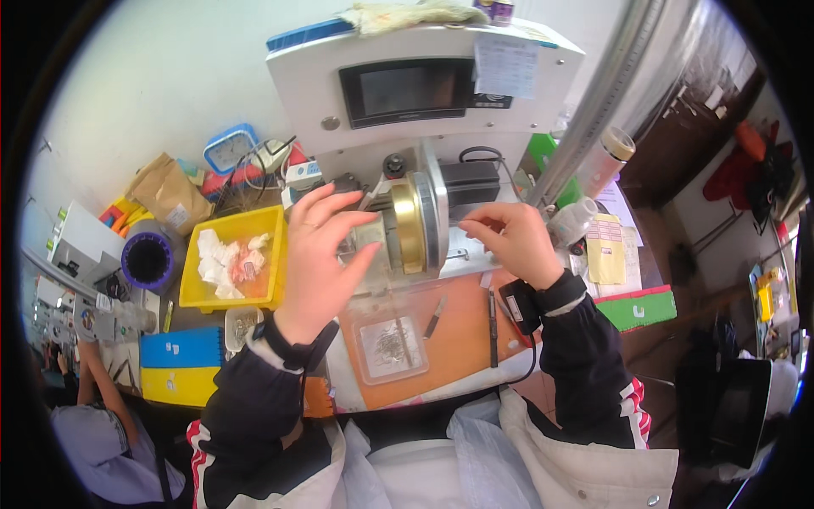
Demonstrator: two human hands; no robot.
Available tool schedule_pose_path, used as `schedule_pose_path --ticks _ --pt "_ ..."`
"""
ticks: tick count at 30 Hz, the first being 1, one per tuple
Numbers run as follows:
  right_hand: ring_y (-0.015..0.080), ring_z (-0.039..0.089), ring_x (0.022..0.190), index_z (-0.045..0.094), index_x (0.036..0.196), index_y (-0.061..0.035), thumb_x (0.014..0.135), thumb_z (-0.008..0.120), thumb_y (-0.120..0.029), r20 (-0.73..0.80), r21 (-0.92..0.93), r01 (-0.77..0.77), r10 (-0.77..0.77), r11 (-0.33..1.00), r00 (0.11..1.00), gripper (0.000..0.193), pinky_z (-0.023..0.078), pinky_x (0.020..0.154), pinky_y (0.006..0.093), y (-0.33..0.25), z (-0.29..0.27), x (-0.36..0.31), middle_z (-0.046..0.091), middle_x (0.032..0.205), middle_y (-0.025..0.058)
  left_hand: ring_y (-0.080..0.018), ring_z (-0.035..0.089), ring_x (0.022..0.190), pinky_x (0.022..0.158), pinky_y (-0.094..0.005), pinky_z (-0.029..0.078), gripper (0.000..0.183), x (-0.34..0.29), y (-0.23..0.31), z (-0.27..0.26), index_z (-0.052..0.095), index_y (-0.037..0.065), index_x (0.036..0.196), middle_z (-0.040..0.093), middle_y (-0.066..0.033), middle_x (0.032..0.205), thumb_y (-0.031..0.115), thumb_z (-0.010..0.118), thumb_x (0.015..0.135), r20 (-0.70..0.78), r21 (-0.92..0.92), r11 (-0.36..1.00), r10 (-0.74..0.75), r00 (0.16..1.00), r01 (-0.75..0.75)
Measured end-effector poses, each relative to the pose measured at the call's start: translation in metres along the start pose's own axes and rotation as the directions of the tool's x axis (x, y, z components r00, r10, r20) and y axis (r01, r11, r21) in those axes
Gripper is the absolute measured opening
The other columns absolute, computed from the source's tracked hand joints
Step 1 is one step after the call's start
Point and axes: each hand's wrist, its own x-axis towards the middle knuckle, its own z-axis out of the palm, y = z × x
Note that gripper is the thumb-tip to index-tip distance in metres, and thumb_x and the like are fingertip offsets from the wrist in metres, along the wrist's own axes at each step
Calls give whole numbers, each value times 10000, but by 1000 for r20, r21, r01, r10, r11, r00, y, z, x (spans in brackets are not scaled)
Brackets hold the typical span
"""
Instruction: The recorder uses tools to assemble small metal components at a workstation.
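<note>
My left hand [320,263] is raised at the left of a machine's brass ring [409,227], its fingers spread and nothing seen in them. On the ring's other side, beyond a grey round plate [435,212], my right hand [515,243] has thumb and fingertips pinched together. Whatever they may hold is too small to make out. Below the ring, a clear plastic box [366,366] of small metal pieces [390,344] lies on the orange-brown work mat [462,360]. Near it are a short dark-handled tool [436,317] and a slim black pen-like tool [493,329].
A white machine housing [305,93] with a dark screen [411,91] rises behind. At left stand a yellow basket [192,284] with crumpled tissue and a small tub [243,326]. Bottles [577,222] stand at right by a metal post [585,110]. Another person [106,441] sits far left.
</note>
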Motion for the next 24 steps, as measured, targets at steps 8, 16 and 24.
schedule_pose_path --ticks 8,16,24 --pt "26 550 685 710 907 26 831 665 -7 272 548 -132 -26 826 962 94 483 626 230 0 38 32 681 756 1 -329 441 1257 1030 -465 345 344 8 -6 23 729 124 948 606 -55 1217 132 815 615 -6 -3 1000 -20 1000 20" --pt "8 535 726 711 863 11 815 687 0 200 431 36 -134 902 971 55 486 624 229 4 48 42 680 774 -35 -316 460 1239 1005 -460 334 113 7 -25 35 746 172 783 621 -3 1192 165 781 676 -73 3 1000 23 997 -23" --pt "91 610 892 641 1135 -2 874 660 -81 145 365 -27 -28 931 989 274 496 775 267 28 40 47 686 1019 40 -358 570 1085 976 -456 419 201 18 -18 27 757 68 889 681 -173 1083 141 758 702 -168 -92 993 61 984 -77"
